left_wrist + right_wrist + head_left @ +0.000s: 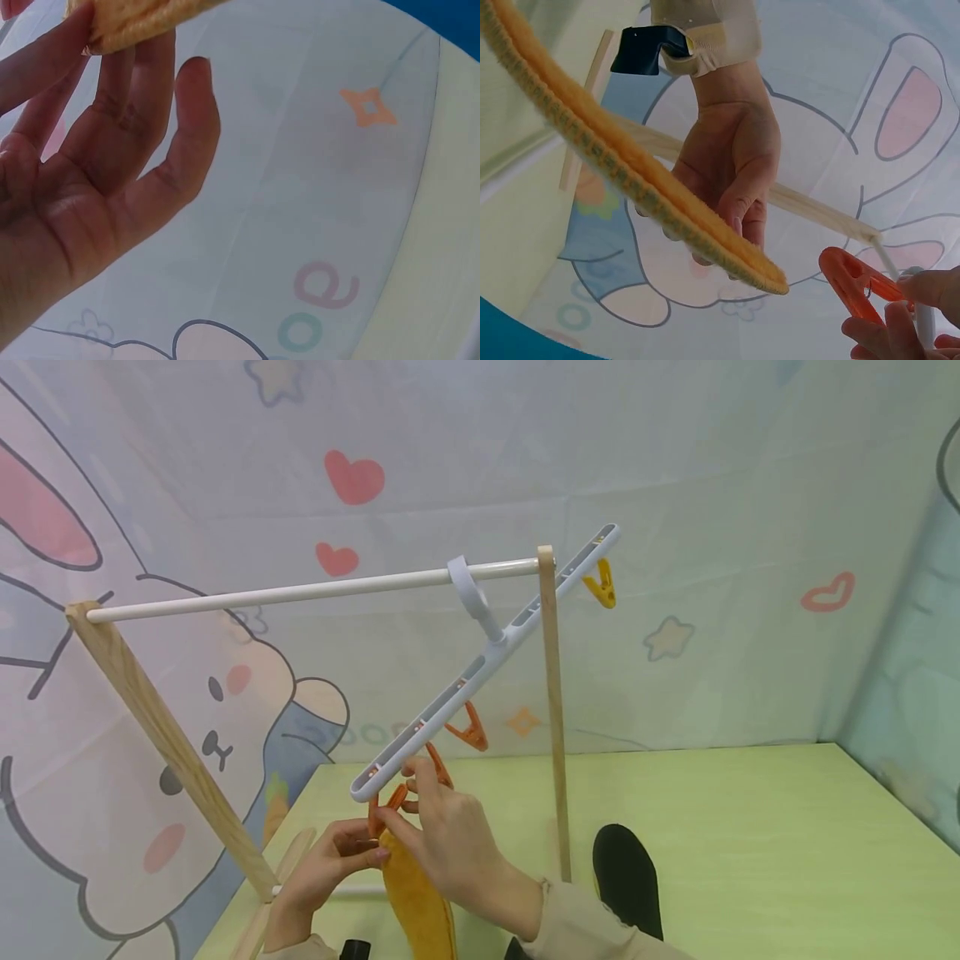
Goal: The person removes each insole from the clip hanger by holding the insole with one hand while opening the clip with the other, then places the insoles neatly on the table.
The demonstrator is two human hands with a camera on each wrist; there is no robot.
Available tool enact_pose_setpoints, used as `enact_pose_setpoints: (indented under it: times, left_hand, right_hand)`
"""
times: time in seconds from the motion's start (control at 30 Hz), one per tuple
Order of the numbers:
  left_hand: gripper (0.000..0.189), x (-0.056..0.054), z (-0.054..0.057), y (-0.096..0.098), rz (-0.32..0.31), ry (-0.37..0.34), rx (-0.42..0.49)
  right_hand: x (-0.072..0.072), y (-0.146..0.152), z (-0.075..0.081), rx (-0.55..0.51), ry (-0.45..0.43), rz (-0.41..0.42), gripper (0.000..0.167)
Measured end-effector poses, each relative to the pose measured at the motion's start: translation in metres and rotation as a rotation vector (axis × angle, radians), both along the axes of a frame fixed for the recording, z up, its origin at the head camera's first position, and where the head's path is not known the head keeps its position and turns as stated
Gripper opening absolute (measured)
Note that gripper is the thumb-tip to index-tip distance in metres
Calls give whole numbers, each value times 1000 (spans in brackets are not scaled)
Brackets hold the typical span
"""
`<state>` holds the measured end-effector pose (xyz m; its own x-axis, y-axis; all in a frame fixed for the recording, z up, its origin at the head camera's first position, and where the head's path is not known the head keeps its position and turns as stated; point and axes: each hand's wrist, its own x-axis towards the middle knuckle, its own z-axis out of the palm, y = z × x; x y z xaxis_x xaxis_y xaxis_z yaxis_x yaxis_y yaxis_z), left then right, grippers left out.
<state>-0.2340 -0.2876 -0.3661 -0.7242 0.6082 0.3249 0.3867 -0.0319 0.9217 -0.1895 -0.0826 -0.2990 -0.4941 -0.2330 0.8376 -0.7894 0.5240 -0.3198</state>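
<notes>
My left hand (pixel 318 872) pinches the upper end of a yellow fleecy insole (pixel 416 897), which hangs down below the fingers. In the right wrist view its stitched edge (pixel 622 169) slants down to a tip by the left fingertips. My right hand (pixel 461 839) pinches an orange clip (pixel 855 289) at the near, low end of a white clip hanger (pixel 442 700). The clip sits close beside the insole's tip. Further along the hanger are other orange clips (pixel 472 731) and a yellow clip (pixel 604 585).
The tilted hanger hooks over a white rod (pixel 300 593) between wooden posts (pixel 551 693). A black insole-shaped piece (pixel 627 877) lies on the light green table (pixel 750 843), right of the rack. A cartoon-printed cloth (pixel 675 468) stands behind.
</notes>
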Motion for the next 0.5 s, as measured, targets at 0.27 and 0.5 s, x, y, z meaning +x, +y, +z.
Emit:
enact_pose_setpoints:
  times: [0.27,0.5]
  left_hand:
    - [36,0,-1,-3,-3,-19,11]
    - [36,-2,-2,-5,-80,14,44]
  right_hand:
    - [1,2,-2,17,11,-16,44]
    - [-1,11,-8,20,-11,7,40]
